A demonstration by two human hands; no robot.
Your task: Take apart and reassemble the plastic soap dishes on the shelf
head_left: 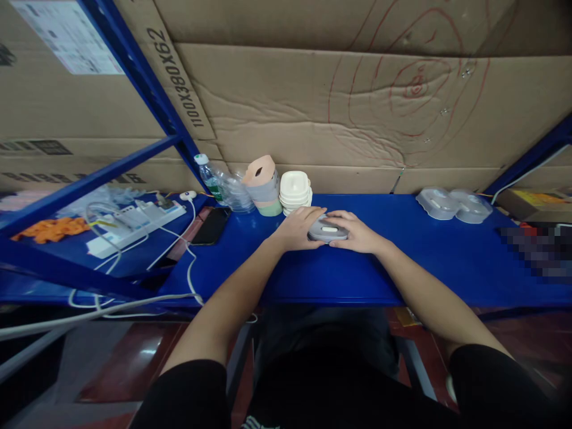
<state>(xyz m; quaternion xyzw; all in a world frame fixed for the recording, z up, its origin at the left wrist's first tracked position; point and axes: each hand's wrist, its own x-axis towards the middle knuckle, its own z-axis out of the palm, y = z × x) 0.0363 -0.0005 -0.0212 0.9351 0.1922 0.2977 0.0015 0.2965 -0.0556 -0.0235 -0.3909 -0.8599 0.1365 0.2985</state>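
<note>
So both hands are on this gray lidded container with a small white piece on top. Left hand has one side, right hand has the other, fingers curled around it, and it's over the blue table, near the middle. Can't tell if it's touching the surface.

Just behind the left hand there's a stack of cream square containers. Next to that, a stack of peach, gray and green containers, then some clear plastic cups and a plastic bottle with a green label. A black phone lies flat in front of the bottle.

Way off to the right, two clear plastic containers sit side by side. Over on the left, past the blue frame, a white power strip and some orange stuff.
</note>
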